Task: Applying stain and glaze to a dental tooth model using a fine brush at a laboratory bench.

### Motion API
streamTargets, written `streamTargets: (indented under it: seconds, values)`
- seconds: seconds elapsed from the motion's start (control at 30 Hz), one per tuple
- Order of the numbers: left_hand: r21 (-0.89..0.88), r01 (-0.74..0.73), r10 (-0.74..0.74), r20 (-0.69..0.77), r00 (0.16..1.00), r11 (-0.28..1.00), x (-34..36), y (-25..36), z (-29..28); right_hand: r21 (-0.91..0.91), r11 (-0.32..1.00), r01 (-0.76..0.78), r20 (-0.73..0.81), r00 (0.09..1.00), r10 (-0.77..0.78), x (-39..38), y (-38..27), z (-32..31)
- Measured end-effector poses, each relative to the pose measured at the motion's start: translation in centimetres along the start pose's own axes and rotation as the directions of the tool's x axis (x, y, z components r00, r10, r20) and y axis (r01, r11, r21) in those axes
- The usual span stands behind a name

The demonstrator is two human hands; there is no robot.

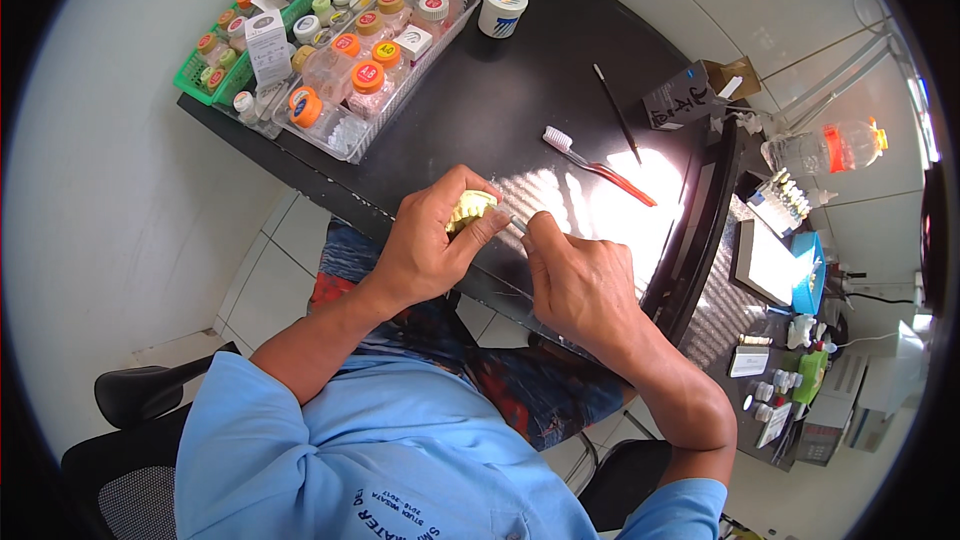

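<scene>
Watching up close: left hand point(425, 240) wrapped round a yellow dental cast point(470, 208), just left of the toothbrush point(598, 168), right hand point(585, 275) pinching a thin tool point(518, 224) towards it. Can't see the tip, but one skid could jab the left thumb point(484, 230) or chip the cast.
</scene>
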State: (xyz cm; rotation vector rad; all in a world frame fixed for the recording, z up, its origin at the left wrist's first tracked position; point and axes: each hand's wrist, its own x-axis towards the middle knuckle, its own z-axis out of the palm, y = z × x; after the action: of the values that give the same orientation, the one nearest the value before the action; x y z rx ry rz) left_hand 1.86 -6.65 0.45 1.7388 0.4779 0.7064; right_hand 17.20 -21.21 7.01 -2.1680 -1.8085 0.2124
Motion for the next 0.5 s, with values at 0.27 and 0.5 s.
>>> streamTargets:
  seconds: [0.27, 0.5]
  values:
    - [-0.008, 0.021, -0.021, 0.0, 1.0, 1.0, -0.03, 0.14, 0.01, -0.03, 0.998, 0.049, -0.035, 0.998, -0.05, -0.02, 0.14, 0.26]
    - [-0.02, -0.01, 0.009, -0.044, 0.999, 1.0, -0.09, -0.13, 0.31, -0.041, 0.998, 0.044, -0.037, 0.998, -0.046, -0.02, 0.1, 0.39]
